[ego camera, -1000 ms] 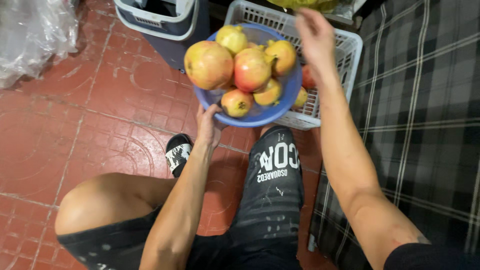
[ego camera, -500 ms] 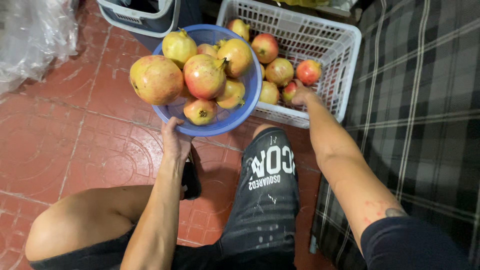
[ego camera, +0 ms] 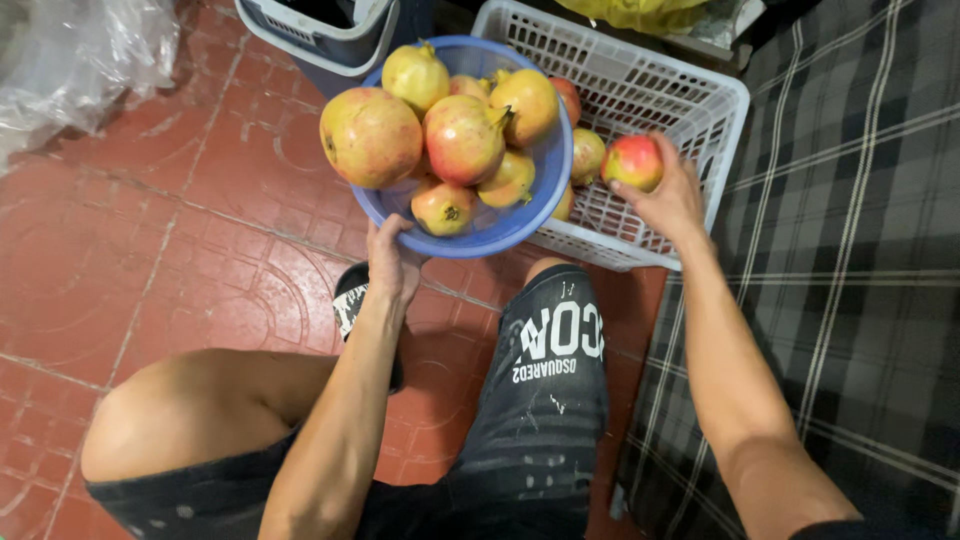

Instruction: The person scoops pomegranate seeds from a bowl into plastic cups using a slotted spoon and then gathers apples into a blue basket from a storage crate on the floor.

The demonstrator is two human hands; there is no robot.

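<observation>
The left hand [ego camera: 392, 262] holds the blue bowl [ego camera: 505, 232] from below, its grip pressed under the rim, with pomegranates [ego camera: 462, 140] heaped in it above the red tiled floor [ego camera: 130, 250]. The right hand [ego camera: 668, 195] pinches one red-yellow pomegranate [ego camera: 632, 162] over the white basket [ego camera: 720, 110], fingers wrapped round it. The bowl lies just to the left of that fruit, nearly level with it; the right hand is nearer. More fruit rests in the basket's near left corner.

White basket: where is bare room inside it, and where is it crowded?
The white basket shows bare mesh along its far and right walls. Its left side, under the blue bowl, holds pomegranates. The right hand grips one pomegranate over it.
</observation>
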